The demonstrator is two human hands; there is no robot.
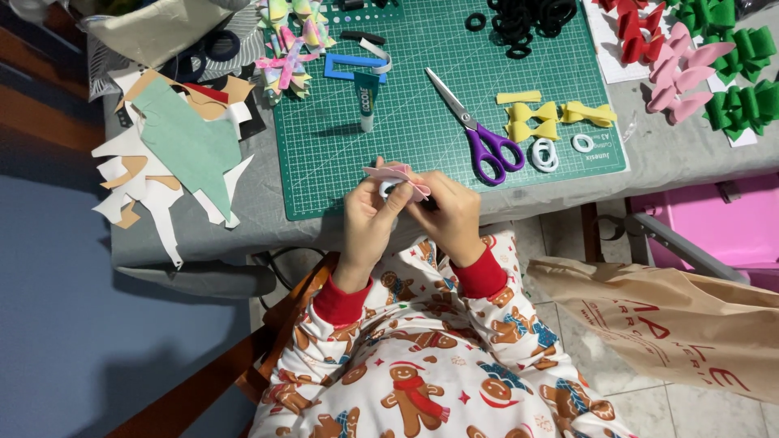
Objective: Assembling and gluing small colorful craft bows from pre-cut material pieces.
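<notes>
Foam, by the look of it: the small pink bow (398, 180) pinched between the left hand (367, 223) and the right hand (450, 221) seems light, soft and easily creased, so I judge it best taken at its gathered middle, where the fingertips already close on it beside a small white ring (388, 189), not by the loops that flare out above the grip. Both hands are curled tight around it, just off the near edge of the green cutting mat (341, 154), with purple-handled scissors (479, 134) lying beyond the right knuckles.

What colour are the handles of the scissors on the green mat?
Purple. The scissors lie on the green cutting mat, seen plainly in the head view.
</notes>
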